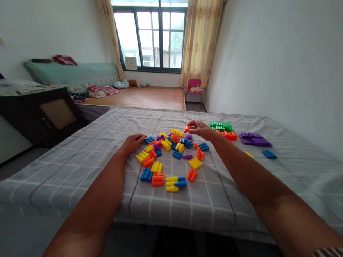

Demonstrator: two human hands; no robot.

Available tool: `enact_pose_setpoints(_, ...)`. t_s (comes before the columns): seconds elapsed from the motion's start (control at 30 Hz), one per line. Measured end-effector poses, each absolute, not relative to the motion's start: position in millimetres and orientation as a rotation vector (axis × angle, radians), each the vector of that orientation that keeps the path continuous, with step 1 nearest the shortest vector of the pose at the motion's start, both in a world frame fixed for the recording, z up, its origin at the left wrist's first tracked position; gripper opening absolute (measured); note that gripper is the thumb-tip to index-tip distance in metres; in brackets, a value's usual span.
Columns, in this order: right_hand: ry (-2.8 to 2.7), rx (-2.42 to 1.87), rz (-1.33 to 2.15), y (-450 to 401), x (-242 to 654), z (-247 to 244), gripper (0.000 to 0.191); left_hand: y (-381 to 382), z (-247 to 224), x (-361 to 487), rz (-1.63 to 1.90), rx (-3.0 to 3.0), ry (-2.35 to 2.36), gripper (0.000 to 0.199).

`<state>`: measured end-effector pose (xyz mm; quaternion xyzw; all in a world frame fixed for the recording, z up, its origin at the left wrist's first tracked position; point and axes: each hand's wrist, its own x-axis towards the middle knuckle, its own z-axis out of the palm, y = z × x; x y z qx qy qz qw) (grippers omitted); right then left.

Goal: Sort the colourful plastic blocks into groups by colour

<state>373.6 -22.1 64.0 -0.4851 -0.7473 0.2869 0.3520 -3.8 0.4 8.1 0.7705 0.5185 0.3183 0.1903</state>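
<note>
My right hand pinches an orange ribbed plastic clip just above the far side of a loose heap. Beside the heap's left edge my left hand rests on the cloth, fingers stretched out, their tips against a blue clip. The heap mixes yellow, orange, blue and purple clips, among them a yellow clip in the middle. Nearer me lie a blue clip, an orange clip and a yellow clip touching blue ones. A yellow clip lies on the right.
Sorted by colour, a green group, an orange group partly behind my right forearm, and a purple group sit at the right. A blue clip is near them. Grey checked cloth covers the table. A dark cabinet stands left.
</note>
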Motion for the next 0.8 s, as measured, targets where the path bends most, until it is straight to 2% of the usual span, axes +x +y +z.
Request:
enact_pose_setpoints(0.2, -1.654, -1.359, 0.685, -65, 476, 77, 0.046, 0, 12, -3, 0.887, 2.163, 1.464, 0.053)
enact_pose_setpoints(0.4, -1.372, -1.716, 0.554, -92, 582, 46, 0.033, -2, 19, -2, 0.866, 2.125, 1.524, 0.056)
enact_pose_setpoints(0.57, -1.626, -1.861, 0.486, -93, 592, 24, 0.024, -8, 25, 1, 0.874, 2.095, 1.55, 0.056)
enact_pose_setpoints(0.8, -1.657, -2.025, 0.302, -87, 582, 15, 0.027, -9, 25, 2, 0.874, 2.089, 1.568, 0.056)
